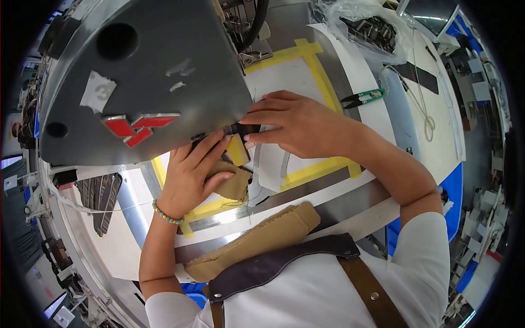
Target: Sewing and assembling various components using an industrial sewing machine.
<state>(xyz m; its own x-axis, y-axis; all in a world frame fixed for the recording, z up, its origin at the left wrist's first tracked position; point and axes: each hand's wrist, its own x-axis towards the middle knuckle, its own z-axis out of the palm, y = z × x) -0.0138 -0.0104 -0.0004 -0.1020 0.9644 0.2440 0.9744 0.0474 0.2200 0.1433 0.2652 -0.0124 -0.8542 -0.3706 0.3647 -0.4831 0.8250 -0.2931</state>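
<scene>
Under the dark grey head of a sewing machine, my two hands meet at a small dark strip. My right hand reaches in from the right, with its bent fingers and thumb closed on the strip's right end. My left hand lies with fingers stretched out, their tips at the strip's left end. Its thumb rests on a folded tan cloth piece. A yellow patch shows between the hands. The needle area is hidden by the machine head.
Yellow tape frames the work plate. Green-handled thread snips lie to the right, with a clear plastic bag of dark pieces behind them. Striped dark strips lie at left. A longer tan cloth piece lies at the table's near edge.
</scene>
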